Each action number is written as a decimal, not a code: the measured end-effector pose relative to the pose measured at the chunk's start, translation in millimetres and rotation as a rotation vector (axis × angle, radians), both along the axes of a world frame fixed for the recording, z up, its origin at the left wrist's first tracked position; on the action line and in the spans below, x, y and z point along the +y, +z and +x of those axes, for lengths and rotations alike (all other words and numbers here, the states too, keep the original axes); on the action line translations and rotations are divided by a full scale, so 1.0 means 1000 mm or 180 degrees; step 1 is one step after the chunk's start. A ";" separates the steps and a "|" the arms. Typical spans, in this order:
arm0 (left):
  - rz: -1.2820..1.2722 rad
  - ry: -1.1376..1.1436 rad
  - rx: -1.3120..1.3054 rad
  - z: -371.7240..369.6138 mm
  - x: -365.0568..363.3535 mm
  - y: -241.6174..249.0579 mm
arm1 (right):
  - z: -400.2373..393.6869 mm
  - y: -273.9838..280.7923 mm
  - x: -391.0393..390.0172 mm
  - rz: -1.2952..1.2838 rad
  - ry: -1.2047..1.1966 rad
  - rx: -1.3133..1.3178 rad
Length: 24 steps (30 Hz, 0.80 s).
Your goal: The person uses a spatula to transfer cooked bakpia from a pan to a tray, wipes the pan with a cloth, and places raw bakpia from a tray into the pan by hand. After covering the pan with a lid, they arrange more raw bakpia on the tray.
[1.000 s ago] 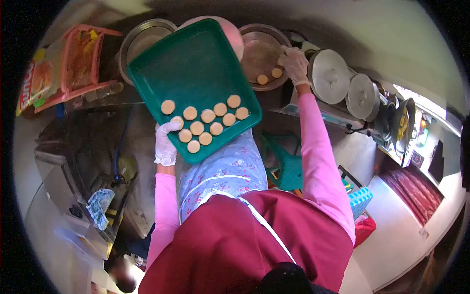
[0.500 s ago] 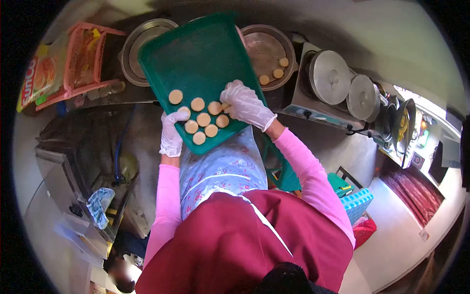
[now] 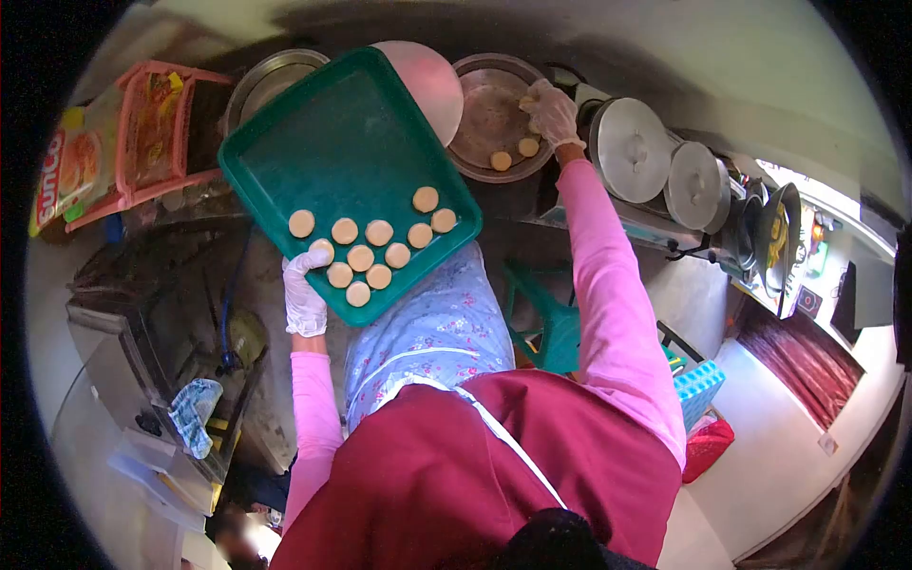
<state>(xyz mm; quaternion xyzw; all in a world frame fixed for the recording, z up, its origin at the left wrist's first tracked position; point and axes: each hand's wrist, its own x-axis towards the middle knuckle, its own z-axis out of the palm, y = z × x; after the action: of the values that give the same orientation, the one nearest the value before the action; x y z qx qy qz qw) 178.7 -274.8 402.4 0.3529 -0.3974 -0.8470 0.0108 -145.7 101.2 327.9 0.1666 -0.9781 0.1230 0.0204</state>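
Note:
My left hand (image 3: 306,294), in a clear glove, grips the near left edge of a green tray (image 3: 323,152), thumb on top beside a pale dough round (image 3: 322,249). Several more flat dough rounds (image 3: 360,257) lie spread over the tray's near end. My right hand (image 3: 553,114), gloved too, reaches over a round metal pan (image 3: 483,114) beyond the tray. Its fingers are closed on a small dough round (image 3: 527,103). Two other rounds (image 3: 528,147) rest in the pan close below that hand, which covers part of the pan's right side.
A pink round lid or plate (image 3: 423,90) and another metal pan (image 3: 271,90) sit partly behind the tray. Lidded pots (image 3: 634,150) stand on a stove at right. A pink rack (image 3: 157,133) is at left, a green stool (image 3: 549,328) below the right arm.
My right hand has gone from the tray to the pan on the right, carrying a dough round. The tray has shifted left and turned slightly, with my left hand still on its edge.

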 end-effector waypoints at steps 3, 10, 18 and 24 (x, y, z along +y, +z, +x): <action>0.0059 0.0081 -0.0027 0.001 0.001 -0.008 | -0.013 -0.021 0.000 0.1213 0.0077 0.0015; 0.0210 0.0009 -0.0001 -0.002 0.007 -0.010 | -0.008 -0.028 0.026 0.0876 0.0440 0.1473; 0.0015 -0.0107 0.0076 -0.025 0.018 0.003 | 0.145 0.099 -0.135 0.0629 0.1909 -0.0212; 0.0056 -0.0224 0.0225 -0.029 0.020 -0.002 | 0.156 0.072 -0.119 0.0484 0.1631 -0.0800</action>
<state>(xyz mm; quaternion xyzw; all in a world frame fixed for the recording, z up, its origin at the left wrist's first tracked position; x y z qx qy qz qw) 150.0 -255.0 399.9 0.3086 -0.4016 -0.8622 -0.0081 10.6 -18.0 400.1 0.3927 -0.9054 0.0702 -0.1451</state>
